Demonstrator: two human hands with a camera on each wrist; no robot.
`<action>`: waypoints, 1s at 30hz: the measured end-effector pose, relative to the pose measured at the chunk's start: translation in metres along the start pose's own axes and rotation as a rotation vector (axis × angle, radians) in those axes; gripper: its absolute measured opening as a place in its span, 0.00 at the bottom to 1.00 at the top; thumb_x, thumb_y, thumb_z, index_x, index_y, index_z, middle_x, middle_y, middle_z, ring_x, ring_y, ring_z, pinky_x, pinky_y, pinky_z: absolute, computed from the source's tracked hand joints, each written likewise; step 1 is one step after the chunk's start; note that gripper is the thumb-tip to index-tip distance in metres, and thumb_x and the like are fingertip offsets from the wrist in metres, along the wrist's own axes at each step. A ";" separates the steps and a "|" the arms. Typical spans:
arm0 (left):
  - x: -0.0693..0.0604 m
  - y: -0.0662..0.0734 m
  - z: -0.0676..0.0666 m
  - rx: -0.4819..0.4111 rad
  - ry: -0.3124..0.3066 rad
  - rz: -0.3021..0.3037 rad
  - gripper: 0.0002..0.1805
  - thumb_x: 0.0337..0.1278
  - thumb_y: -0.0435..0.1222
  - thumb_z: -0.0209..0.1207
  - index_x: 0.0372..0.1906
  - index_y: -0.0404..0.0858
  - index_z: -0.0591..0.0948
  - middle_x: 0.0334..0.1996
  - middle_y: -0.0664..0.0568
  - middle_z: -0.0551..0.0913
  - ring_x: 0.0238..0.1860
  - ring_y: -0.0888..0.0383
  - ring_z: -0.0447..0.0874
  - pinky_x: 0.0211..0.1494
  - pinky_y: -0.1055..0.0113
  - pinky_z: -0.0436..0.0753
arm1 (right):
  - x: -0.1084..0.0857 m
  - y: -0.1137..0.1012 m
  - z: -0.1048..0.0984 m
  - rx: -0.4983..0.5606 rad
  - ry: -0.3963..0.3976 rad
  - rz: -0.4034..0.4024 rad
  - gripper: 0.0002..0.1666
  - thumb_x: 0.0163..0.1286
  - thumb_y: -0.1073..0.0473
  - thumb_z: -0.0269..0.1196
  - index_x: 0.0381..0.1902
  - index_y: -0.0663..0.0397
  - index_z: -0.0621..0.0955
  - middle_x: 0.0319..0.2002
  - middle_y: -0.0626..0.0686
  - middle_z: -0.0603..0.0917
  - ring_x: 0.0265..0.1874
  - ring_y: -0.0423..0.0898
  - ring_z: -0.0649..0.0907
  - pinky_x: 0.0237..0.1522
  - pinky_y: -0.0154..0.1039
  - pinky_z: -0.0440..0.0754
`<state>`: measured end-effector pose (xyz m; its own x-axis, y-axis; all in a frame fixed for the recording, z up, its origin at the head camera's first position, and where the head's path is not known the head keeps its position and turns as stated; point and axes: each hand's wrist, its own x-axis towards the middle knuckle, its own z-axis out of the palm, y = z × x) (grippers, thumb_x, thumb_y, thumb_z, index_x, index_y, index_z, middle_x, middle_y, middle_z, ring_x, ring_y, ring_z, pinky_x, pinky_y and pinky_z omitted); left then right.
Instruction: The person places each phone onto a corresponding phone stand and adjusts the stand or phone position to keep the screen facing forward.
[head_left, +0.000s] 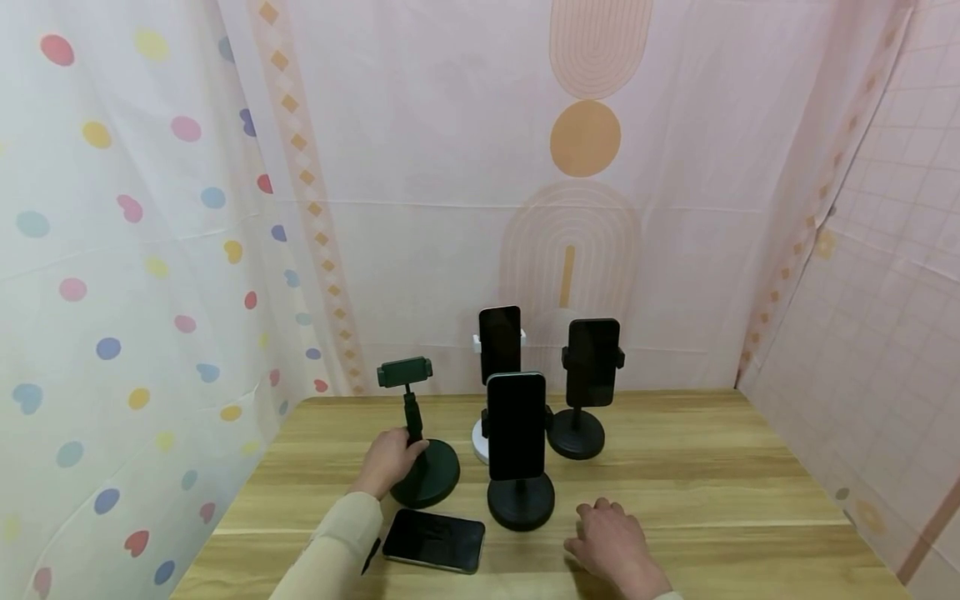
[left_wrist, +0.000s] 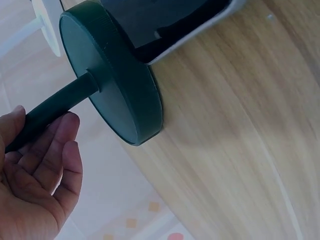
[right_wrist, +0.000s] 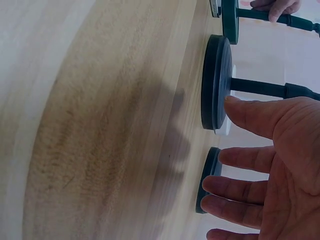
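My left hand (head_left: 388, 458) holds the pole of a dark green phone stand (head_left: 427, 481), thumb on one side and curled fingers on the other. The stand is upright with its round base (left_wrist: 102, 75) on the table, and its clamp (head_left: 405, 372) holds no phone. Just in front of that base lies a smartphone (head_left: 435, 542), its dark screen facing up. My right hand (head_left: 611, 542) hovers palm down with fingers spread, right of a black phone stand (head_left: 521, 504) that carries an upright phone (head_left: 517, 427). In the right wrist view nothing is in that hand.
Behind stand a white phone stand (head_left: 480, 442) with a phone (head_left: 500, 343), partly hidden, and another black stand (head_left: 576, 435) with a phone (head_left: 592, 363). The wooden table (head_left: 697, 475) meets patterned curtains (head_left: 435, 275) at its back and sides.
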<state>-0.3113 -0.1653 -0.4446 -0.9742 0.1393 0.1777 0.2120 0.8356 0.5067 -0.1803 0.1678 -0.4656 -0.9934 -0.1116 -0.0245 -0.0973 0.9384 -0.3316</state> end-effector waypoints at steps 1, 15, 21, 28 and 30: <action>0.000 0.000 0.000 0.001 0.000 0.003 0.13 0.68 0.38 0.60 0.32 0.31 0.82 0.23 0.48 0.79 0.25 0.54 0.77 0.32 0.56 0.79 | 0.000 0.000 0.001 0.000 0.000 -0.001 0.28 0.59 0.49 0.72 0.49 0.64 0.82 0.40 0.61 0.79 0.40 0.60 0.78 0.41 0.60 0.77; -0.001 -0.003 0.001 -0.001 0.023 0.040 0.12 0.67 0.38 0.61 0.32 0.32 0.84 0.27 0.49 0.83 0.28 0.55 0.80 0.36 0.54 0.80 | 0.000 -0.001 0.005 0.005 0.004 -0.010 0.28 0.59 0.49 0.73 0.50 0.64 0.82 0.40 0.61 0.79 0.41 0.60 0.78 0.42 0.61 0.76; -0.005 -0.004 -0.004 -0.026 0.057 0.039 0.16 0.67 0.43 0.61 0.41 0.31 0.85 0.35 0.44 0.86 0.34 0.50 0.83 0.40 0.51 0.82 | 0.000 -0.002 0.005 0.002 -0.003 -0.006 0.29 0.59 0.48 0.73 0.50 0.64 0.82 0.41 0.61 0.79 0.41 0.60 0.79 0.43 0.61 0.76; -0.007 -0.005 -0.030 -0.138 0.134 -0.021 0.41 0.67 0.55 0.58 0.71 0.30 0.65 0.56 0.35 0.80 0.51 0.42 0.82 0.51 0.45 0.80 | 0.000 -0.002 0.005 -0.004 0.002 -0.007 0.28 0.59 0.48 0.73 0.49 0.63 0.82 0.40 0.60 0.79 0.41 0.60 0.79 0.42 0.60 0.77; -0.005 -0.005 -0.040 -0.147 0.183 0.004 0.45 0.65 0.56 0.60 0.75 0.34 0.59 0.61 0.36 0.76 0.55 0.41 0.80 0.53 0.44 0.79 | 0.000 -0.002 0.005 0.001 0.001 -0.008 0.28 0.59 0.49 0.73 0.49 0.64 0.82 0.40 0.61 0.79 0.41 0.60 0.79 0.43 0.61 0.76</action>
<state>-0.3040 -0.1914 -0.4147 -0.9458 0.0329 0.3232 0.2381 0.7467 0.6211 -0.1793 0.1639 -0.4695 -0.9927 -0.1190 -0.0205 -0.1055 0.9372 -0.3323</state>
